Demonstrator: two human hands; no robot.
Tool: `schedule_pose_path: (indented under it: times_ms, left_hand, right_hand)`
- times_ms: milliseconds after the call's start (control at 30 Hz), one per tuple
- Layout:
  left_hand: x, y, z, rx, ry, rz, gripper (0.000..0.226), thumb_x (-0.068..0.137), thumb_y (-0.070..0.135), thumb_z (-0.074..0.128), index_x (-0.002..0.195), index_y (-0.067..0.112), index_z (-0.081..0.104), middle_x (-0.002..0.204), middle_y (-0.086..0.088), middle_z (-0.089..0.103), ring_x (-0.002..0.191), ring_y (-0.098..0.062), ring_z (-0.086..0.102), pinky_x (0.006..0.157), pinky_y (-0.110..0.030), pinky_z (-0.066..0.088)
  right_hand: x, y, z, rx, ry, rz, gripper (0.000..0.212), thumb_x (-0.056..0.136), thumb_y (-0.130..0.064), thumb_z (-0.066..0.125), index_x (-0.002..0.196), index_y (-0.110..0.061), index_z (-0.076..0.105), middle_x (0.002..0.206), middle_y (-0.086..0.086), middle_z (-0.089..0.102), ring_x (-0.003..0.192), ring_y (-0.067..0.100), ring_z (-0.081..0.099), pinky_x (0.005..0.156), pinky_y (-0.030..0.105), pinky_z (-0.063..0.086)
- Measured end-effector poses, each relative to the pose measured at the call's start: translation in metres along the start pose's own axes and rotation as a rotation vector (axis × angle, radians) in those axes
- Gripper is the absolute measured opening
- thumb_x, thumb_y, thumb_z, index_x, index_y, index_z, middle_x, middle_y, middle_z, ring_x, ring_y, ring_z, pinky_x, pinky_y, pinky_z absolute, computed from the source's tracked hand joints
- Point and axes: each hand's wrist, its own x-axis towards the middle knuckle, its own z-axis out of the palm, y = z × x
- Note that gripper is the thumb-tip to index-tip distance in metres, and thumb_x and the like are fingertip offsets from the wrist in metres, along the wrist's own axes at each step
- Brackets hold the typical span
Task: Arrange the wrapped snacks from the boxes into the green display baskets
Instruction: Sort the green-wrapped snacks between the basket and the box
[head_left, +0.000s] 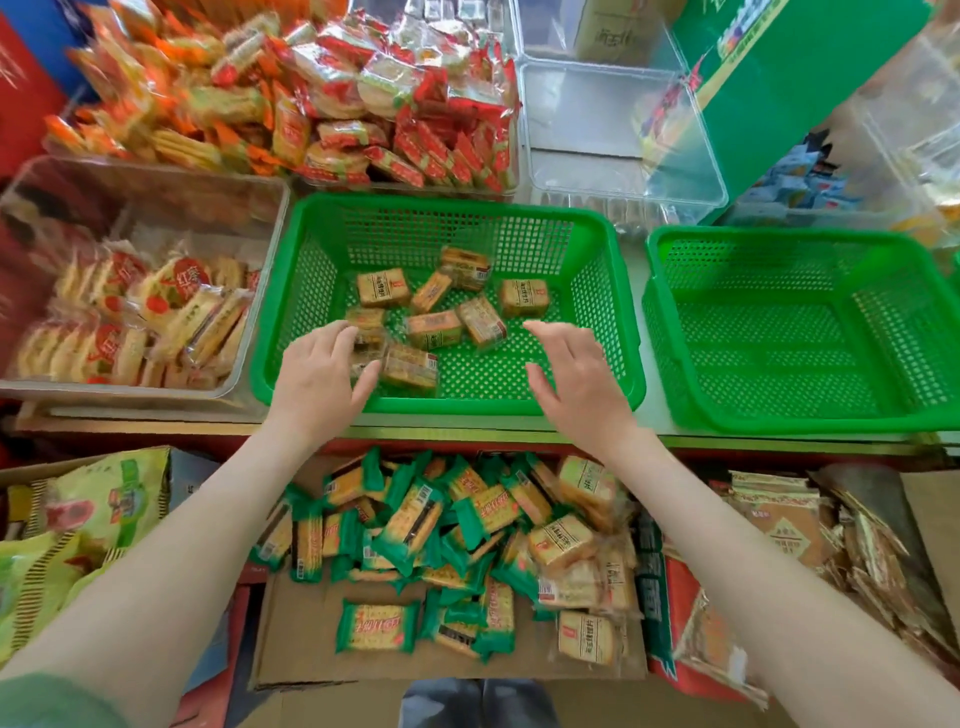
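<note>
Both bare forearms reach forward over the near rim of the green perforated plastic basket (621, 291). Left hand (324, 371) is palm down, fingers loosely straight, gripping nothing, fingertips on the blurred clear-wrapped tan cracker packs (431, 306) at its 1 o'clock. Right hand (574, 374) is spread wide and empty over the mesh floor, packs at its 10 o'clock. Cardboard box (301, 649) of glossy green-wrapped snacks (415, 525) sits at 6 o'clock

Nothing legible: Chinese print on snack pkts (383, 289) too blurred to read.
</note>
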Motion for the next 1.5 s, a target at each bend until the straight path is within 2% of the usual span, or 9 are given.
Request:
schedule_pose_path:
  times_ms: [133,267,333,533,700,900,1133,1333,1500]
  left_hand:
    - [0.010,-0.004,0.006,0.014,-0.090,-0.011,0.069,0.089,0.056,0.025,0.137,0.011,0.047,0.145,-0.011,0.041,0.135,-0.029,0.034,0.111,-0.047,0.025]
    - [0.008,-0.009,0.009,-0.011,-0.074,0.030,0.065,0.089,0.051,0.025,0.129,0.011,0.057,0.139,-0.011,0.050,0.129,-0.029,0.042,0.107,-0.047,0.033]
    - [0.010,-0.010,0.009,-0.009,-0.076,0.030,0.061,0.090,0.049,0.028,0.125,0.011,0.060,0.135,-0.011,0.053,0.126,-0.030,0.046,0.104,-0.048,0.036]
    - [0.015,-0.010,0.008,0.001,-0.153,-0.009,0.059,0.090,0.048,0.030,0.121,0.012,0.063,0.133,-0.012,0.055,0.124,-0.030,0.048,0.102,-0.046,0.038]
    - [0.014,-0.012,0.009,0.013,-0.190,-0.005,0.059,0.090,0.050,0.028,0.120,0.014,0.065,0.131,-0.010,0.057,0.124,-0.028,0.049,0.103,-0.044,0.038]
    - [0.016,-0.014,0.009,0.011,-0.175,-0.022,0.059,0.089,0.050,0.028,0.117,0.014,0.066,0.131,-0.010,0.057,0.125,-0.028,0.049,0.103,-0.045,0.038]
    - [0.015,-0.015,0.014,0.021,-0.160,-0.026,0.059,0.089,0.049,0.029,0.114,0.012,0.067,0.128,-0.010,0.059,0.122,-0.029,0.050,0.101,-0.045,0.040]
    - [0.017,-0.017,0.015,0.017,-0.168,-0.037,0.062,0.088,0.051,0.025,0.113,0.012,0.067,0.128,-0.010,0.059,0.123,-0.029,0.049,0.101,-0.045,0.039]
    - [0.017,-0.015,0.014,0.024,-0.159,-0.046,0.069,0.086,0.054,0.020,0.116,0.012,0.066,0.131,-0.009,0.057,0.126,-0.028,0.045,0.102,-0.045,0.037]
  right_hand:
    - [0.070,0.016,0.025,0.098,-0.343,0.357,0.046,0.097,-0.018,0.049,0.140,-0.007,0.037,0.138,0.013,0.048,0.125,0.028,0.046,0.103,0.040,0.039]
    - [0.112,0.030,0.076,0.132,-0.565,0.540,0.045,0.091,-0.040,0.056,0.123,-0.010,0.045,0.119,0.014,0.060,0.103,0.031,0.060,0.088,0.045,0.051]
    - [0.126,0.036,0.097,0.099,-0.594,0.585,0.057,0.085,-0.045,0.063,0.127,-0.012,0.043,0.123,0.013,0.055,0.107,0.030,0.057,0.091,0.046,0.051]
    - [0.146,0.043,0.109,-0.095,-0.625,0.541,0.059,0.078,-0.030,0.071,0.126,-0.009,0.044,0.121,0.012,0.052,0.104,0.028,0.055,0.084,0.043,0.054]
    - [0.147,0.068,0.089,-0.134,-0.392,0.394,0.057,0.073,-0.026,0.067,0.122,-0.006,0.045,0.122,0.015,0.049,0.114,0.034,0.045,0.092,0.041,0.041]
    - [0.156,0.098,0.091,-0.311,-0.658,0.299,0.089,0.070,-0.020,0.075,0.143,-0.010,0.026,0.144,0.015,0.032,0.132,0.033,0.032,0.107,0.041,0.031]
    - [0.146,0.094,0.088,-0.410,-0.475,0.264,0.056,0.072,-0.009,0.066,0.123,-0.007,0.044,0.124,0.015,0.052,0.115,0.034,0.047,0.092,0.039,0.036]
    - [0.102,0.054,0.046,-0.076,-0.170,0.192,0.054,0.076,-0.017,0.068,0.125,-0.004,0.047,0.112,0.015,0.054,0.098,0.032,0.048,0.085,0.041,0.038]
    - [0.036,0.016,-0.002,0.206,-0.096,0.196,0.062,0.077,-0.018,0.076,0.129,-0.006,0.045,0.115,0.010,0.053,0.102,0.024,0.047,0.088,0.032,0.039]
